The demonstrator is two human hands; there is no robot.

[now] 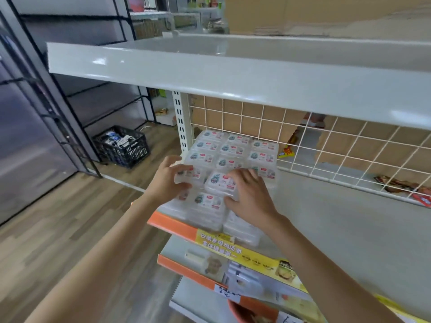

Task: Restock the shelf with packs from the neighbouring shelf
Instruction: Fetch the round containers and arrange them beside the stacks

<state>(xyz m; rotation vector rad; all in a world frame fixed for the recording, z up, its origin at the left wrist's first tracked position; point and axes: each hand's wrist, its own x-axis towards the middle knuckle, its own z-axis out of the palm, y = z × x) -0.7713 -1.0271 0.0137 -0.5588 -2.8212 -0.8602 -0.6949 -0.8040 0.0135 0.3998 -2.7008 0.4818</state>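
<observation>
Up close: two hands at a stocked white metal shelf [326,217].
Stacked clear plastic packs with labelled lids [235,150] fill its left end; the left hand [166,183] curls round one front pack, the right hand [250,194] grips another beside it.

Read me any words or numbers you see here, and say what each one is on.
Yellow banner on the orange shelf edge: Chinese characters, too blurred to read.
Red-and-blue labels on the clear plastic packs: too small.
White handwritten price tag: illegible.
Nothing else carries readable text.
</observation>
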